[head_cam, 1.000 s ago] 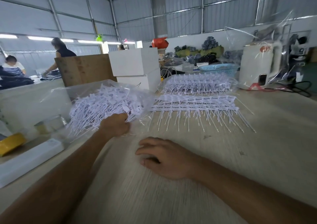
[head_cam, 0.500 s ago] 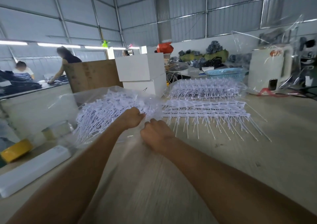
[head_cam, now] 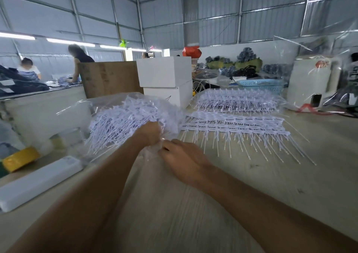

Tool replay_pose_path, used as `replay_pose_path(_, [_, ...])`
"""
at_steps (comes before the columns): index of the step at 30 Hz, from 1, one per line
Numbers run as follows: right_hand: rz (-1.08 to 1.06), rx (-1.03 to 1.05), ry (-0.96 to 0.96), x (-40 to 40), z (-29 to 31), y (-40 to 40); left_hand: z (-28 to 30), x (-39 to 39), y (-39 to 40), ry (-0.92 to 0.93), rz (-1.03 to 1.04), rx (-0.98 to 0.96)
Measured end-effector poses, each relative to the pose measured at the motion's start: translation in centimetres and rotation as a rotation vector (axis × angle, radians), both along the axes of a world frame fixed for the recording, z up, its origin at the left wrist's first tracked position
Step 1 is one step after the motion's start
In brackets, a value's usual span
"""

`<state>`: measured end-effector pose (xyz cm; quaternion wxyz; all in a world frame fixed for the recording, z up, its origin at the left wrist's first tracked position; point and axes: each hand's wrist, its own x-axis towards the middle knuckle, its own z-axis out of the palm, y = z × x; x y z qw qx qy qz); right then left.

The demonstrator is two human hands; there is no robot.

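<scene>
A clear plastic bag (head_cam: 108, 107) full of white plastic tag fasteners (head_cam: 120, 123) sits at the left of the wooden table (head_cam: 290, 175). My left hand (head_cam: 150, 133) grips the bag's mouth, fingers curled into the plastic. My right hand (head_cam: 182, 156) meets it from the right and pinches the same crumpled plastic at its fingertips. Rows of loose fasteners (head_cam: 232, 125) lie spread on the table to the right, and a second clear bag of them (head_cam: 238, 99) lies behind those.
Two stacked white boxes (head_cam: 166, 82) and a cardboard box (head_cam: 110, 78) stand behind the bag. A white strip (head_cam: 38, 181) and a yellow tape roll (head_cam: 19, 158) lie at the left. A blue basket (head_cam: 261, 85) and a wrapped white appliance (head_cam: 311, 84) stand far right. Two people work at a far table.
My right hand lifted off the table and moved forward to the bag's mouth beside my left hand. The camera view came closer to the bag.
</scene>
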<state>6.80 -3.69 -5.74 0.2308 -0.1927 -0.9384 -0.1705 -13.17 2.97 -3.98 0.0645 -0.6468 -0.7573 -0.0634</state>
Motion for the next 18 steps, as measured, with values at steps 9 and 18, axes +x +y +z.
replay_pose_path(9, [-0.198, -0.102, 0.167, 7.0, 0.6, 3.0, 3.9, 2.8, -5.7, -0.328, -0.136, 1.143])
replay_pose_path(18, [-0.794, -0.454, 0.477, 17.6, 1.2, 9.8, 2.4, 15.9, 1.0, -0.07, -0.4, 0.317])
